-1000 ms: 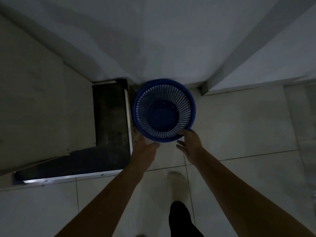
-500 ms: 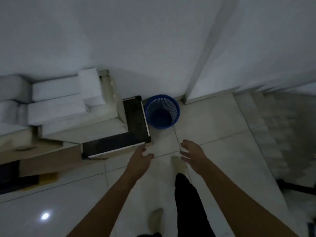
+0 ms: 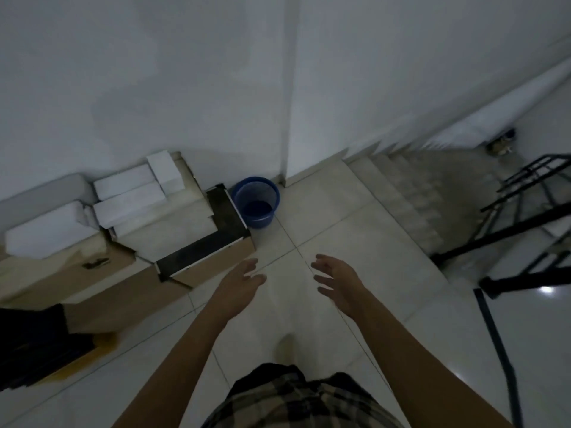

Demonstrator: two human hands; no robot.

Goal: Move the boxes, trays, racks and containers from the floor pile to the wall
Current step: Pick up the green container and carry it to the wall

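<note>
A blue mesh basket (image 3: 256, 201) stands upright on the tiled floor against the white wall, in the corner beside a pillar. Left of it, touching or nearly so, is a cardboard box (image 3: 213, 261) topped by a dark L-shaped tray (image 3: 222, 220). My left hand (image 3: 239, 287) hovers open over the floor, well short of the basket and near the box's front corner. My right hand (image 3: 335, 281) is also open, fingers spread, empty, a little to the right.
More white boxes (image 3: 126, 196) and cardboard boxes (image 3: 77, 273) line the wall to the left. A dark stack (image 3: 37, 344) lies at the far left. Stairs (image 3: 411, 199) descend at right behind a black metal railing (image 3: 525, 230). Bare tiles lie ahead.
My hands let go of the basket's rim and drew back. I have stood up and stepped away, so the basket looks smaller and farther, and the stairs have come into view.
</note>
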